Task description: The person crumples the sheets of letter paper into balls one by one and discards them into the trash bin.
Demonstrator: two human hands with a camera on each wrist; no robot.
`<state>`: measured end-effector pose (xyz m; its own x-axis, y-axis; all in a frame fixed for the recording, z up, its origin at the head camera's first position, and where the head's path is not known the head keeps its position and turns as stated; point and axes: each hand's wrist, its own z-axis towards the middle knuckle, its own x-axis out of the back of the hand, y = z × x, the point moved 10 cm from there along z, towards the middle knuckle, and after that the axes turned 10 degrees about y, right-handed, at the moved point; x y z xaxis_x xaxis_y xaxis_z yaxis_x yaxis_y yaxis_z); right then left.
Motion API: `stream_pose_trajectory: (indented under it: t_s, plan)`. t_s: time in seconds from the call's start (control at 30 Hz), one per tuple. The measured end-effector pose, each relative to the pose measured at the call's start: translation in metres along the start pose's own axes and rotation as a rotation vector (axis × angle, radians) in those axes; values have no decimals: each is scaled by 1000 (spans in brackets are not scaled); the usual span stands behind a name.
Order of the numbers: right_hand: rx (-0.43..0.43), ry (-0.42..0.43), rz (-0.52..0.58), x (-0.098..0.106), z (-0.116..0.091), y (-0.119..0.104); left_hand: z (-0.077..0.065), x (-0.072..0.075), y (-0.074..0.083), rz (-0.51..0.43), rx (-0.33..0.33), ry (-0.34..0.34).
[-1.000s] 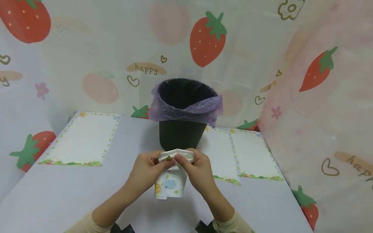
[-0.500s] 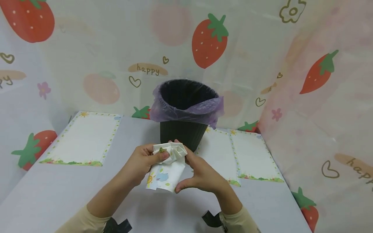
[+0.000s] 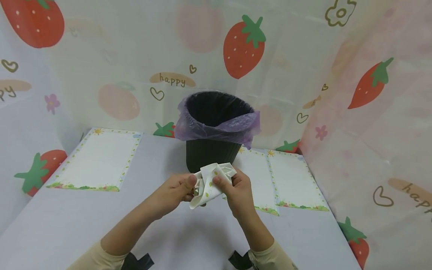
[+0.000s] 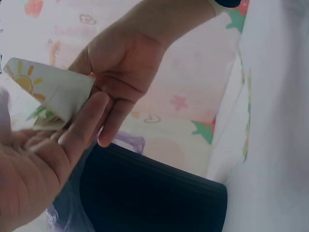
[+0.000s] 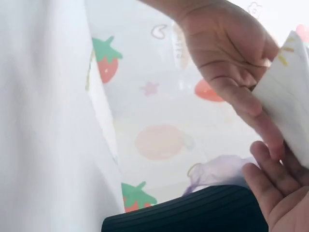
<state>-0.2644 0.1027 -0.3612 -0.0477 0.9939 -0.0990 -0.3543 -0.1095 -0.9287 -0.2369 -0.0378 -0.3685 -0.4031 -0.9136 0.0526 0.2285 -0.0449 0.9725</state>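
Observation:
Both hands hold a crumpled, folded sheet of printed paper above the table, in front of the bin. My left hand pinches its left side, thumb on top. On the right side, my right hand grips it, its thumb pressed on the near face. A printed sun shows on the paper in the left wrist view, where the fingers of both hands meet beneath it. In the right wrist view the folded paper lies between the two hands, partly cut off by the frame.
A dark bin with a purple bag over its rim stands behind the hands. One bordered sheet lies at the left; two more bordered sheets lie at the right. A strawberry-print curtain surrounds the table.
The paper's hanging lower part has been folded up into a smaller bundle. My right hand, spread along the paper's side half a second ago, now grips it with the thumb on top.

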Motion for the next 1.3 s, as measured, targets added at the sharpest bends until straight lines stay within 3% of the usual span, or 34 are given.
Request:
stream_pose_trajectory:
  t_s: [0.13, 0.23, 0.37, 0.47, 0.6, 0.7, 0.8, 0.97, 1.13, 1.3]
  plan:
    - [-30, 46, 9, 4, 1, -1, -7, -12, 7, -11, -81, -130]
    - [-53, 68, 23, 5, 1, 0, -10, -16, 6, -22, -67, -146]
    - [-71, 75, 29, 2, -1, 2, -8, -12, -2, -48, 20, -26]
    - [-51, 47, -43, -4, -4, 0, -5, -3, -6, -74, 54, 98]
    - [87, -58, -259, -14, -10, -14, -4, 14, -7, -90, 64, 239]
    - [196, -185, -336, -25, -17, -23, -4, 25, -8, -121, 67, 316]
    - [255, -257, -393, -34, -23, -25, -4, 31, -9, -145, 67, 376]
    - [371, -165, -589, -35, -25, -27, -5, 26, -17, -171, 118, 445]
    - [556, -47, -793, -35, -28, -33, -10, 17, -23, -163, 187, 498]
    - [743, 27, -867, -35, -31, -45, -11, 13, -18, -83, 213, 440]
